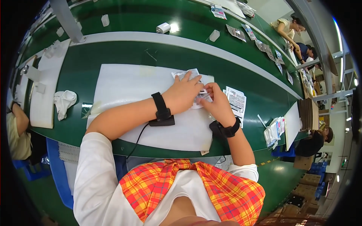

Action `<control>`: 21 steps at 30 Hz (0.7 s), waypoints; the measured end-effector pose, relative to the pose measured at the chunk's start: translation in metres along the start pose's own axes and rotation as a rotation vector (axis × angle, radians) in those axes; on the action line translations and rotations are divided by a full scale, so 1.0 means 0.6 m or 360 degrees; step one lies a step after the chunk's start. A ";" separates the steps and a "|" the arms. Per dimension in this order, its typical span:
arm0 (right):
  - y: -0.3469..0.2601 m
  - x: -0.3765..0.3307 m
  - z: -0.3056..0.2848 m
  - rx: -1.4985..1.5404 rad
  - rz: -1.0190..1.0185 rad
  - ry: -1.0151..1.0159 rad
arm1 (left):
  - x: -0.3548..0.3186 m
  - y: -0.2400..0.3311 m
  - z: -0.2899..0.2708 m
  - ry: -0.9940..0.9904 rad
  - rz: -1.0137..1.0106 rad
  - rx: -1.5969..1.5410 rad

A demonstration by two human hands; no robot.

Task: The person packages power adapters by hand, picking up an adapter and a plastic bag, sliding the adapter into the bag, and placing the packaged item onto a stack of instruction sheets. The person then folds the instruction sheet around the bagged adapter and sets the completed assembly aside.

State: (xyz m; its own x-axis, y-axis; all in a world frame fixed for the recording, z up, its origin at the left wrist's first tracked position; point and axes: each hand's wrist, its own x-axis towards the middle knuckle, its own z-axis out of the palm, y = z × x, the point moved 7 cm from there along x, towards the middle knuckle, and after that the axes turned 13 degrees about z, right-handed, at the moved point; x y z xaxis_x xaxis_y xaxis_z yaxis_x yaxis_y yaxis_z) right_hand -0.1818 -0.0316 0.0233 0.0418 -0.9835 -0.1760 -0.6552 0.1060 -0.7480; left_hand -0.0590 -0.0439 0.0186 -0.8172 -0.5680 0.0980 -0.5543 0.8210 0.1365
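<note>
My left hand [183,91] lies with spread fingers over a white and clear plastic packet [194,72], pressing it onto a white padded sheet [128,81]. Beside it, my right hand [218,103] is closed, with thumb and fingertips pinching a crinkled clear part of the packet. The left hand covers much of this packet, so its contents cannot be made out. Just right of my right hand is a stack of printed paper leaflets [237,102]. Both wrists wear black straps with small dark boxes attached.
A crumpled white cloth [65,103] lies left of the sheet, near a white board [47,86]. Printed packets [274,132] are piled to the right. Beyond a pale rail [151,36], a green belt carries small white devices [163,28] and flat packets. Other people sit at left and far right.
</note>
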 end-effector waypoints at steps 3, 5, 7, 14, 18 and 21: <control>0.006 0.018 0.003 0.0112 0.0117 -0.0100 | 0.007 -0.042 -0.009 0.0398 0.0005 -0.0724; 0.014 0.024 -0.010 0.0172 0.0181 -0.0130 | 0.015 -0.055 -0.020 0.0424 -0.0003 -0.1170; 0.031 0.031 -0.043 0.1000 0.0290 -0.0235 | 0.021 -0.058 -0.034 0.0470 -0.0045 -0.2065; -0.030 -0.014 -0.069 0.1644 0.0271 -0.0184 | 0.008 -0.080 -0.040 0.0787 0.0014 -0.1698; 0.025 -0.002 -0.051 0.1037 0.0240 0.0021 | 0.022 -0.070 -0.008 0.0892 -0.0213 -0.1972; 0.058 0.002 -0.017 0.0852 0.0448 -0.0235 | 0.018 -0.080 0.000 0.1021 -0.0294 -0.2091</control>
State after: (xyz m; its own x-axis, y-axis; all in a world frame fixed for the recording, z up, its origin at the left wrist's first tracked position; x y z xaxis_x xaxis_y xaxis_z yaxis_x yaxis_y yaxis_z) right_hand -0.2122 -0.0308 0.0033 0.0512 -0.8805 -0.4713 -0.1888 0.4549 -0.8703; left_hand -0.0410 -0.0897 0.0131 -0.3496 -0.8719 0.3429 0.1837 0.2951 0.9377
